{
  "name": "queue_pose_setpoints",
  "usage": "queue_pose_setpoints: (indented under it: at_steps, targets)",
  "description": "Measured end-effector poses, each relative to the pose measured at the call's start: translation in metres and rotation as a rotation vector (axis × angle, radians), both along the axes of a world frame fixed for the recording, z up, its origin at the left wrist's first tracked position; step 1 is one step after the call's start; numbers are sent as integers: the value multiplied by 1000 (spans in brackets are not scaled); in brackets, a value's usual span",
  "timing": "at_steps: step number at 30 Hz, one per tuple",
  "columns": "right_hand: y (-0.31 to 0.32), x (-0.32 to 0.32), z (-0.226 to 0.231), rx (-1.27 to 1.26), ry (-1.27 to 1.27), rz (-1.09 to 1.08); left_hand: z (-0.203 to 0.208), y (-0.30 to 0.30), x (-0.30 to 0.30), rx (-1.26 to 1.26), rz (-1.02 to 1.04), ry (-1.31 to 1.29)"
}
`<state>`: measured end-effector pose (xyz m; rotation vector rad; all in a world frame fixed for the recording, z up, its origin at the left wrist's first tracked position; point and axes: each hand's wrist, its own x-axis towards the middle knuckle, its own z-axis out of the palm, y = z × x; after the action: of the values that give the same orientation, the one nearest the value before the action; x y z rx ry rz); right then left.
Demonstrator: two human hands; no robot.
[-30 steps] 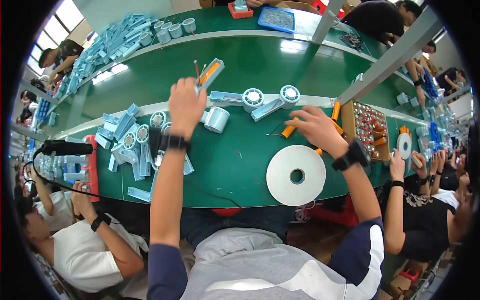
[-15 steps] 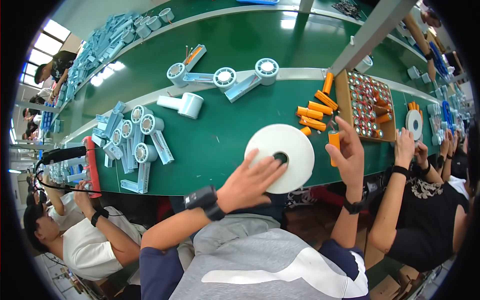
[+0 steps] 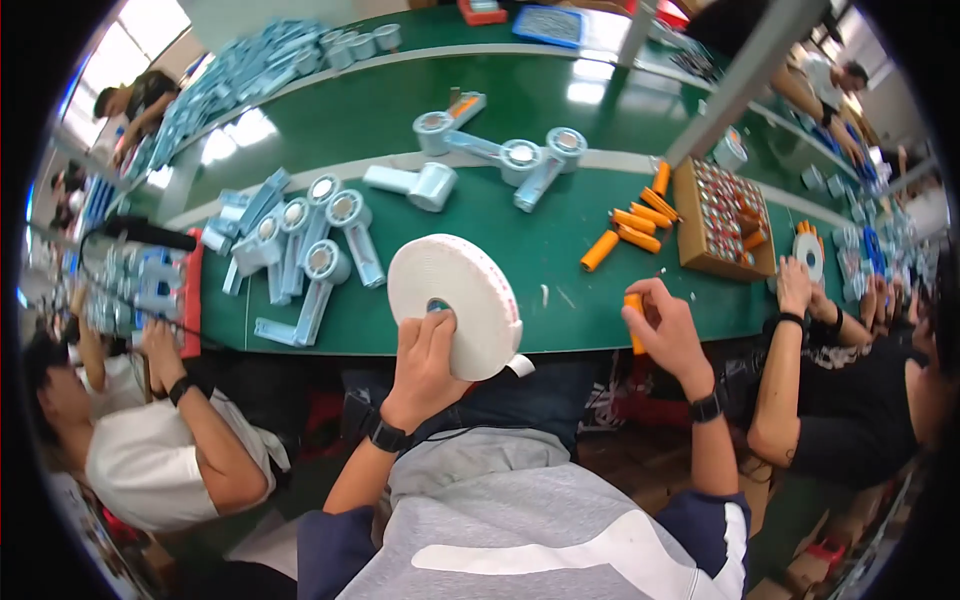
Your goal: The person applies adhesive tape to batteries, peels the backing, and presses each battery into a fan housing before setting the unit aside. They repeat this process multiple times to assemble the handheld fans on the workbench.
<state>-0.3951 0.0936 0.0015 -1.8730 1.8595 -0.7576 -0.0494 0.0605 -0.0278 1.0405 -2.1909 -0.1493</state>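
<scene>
My left hand (image 3: 424,368) grips a wide white roll of tape (image 3: 468,315) by its centre hole, fingers hooked inside. The roll is tilted up on edge near the table's front, and a short loose tape end (image 3: 520,366) sticks out at its lower right. Between the thumb and fingers of my right hand (image 3: 672,335) is an orange cylindrical battery (image 3: 636,322), partly hidden by the fingers. Several loose orange batteries (image 3: 638,220) lie beyond that hand, beside a cardboard box (image 3: 698,252) packed with upright cells.
Light-blue fan housings with handles (image 3: 325,262) cluster at left; more (image 3: 520,158) lie along the table's far strip. A pale-blue housing (image 3: 432,187) sits mid-table. A heap of blue parts (image 3: 250,80) is at far left. Co-workers sit on both sides, one (image 3: 180,440) close at left.
The tape roll has gone from nearly flat to tilted upright and moved left; my left hand now grips its centre hole. My right hand, with the battery, has come lower and nearer.
</scene>
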Motion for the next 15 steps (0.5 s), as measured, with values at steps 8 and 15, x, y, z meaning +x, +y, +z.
queue_pose_setpoints:
  at_steps: [8, 15]
  targets:
    - [-33, 157, 44, -113, -469, 175, 25, 12, 10, -37, 60, 55]
    - [-110, 110, 68, -659, -533, -710, -19, 61, -12, -38, -164, 138]
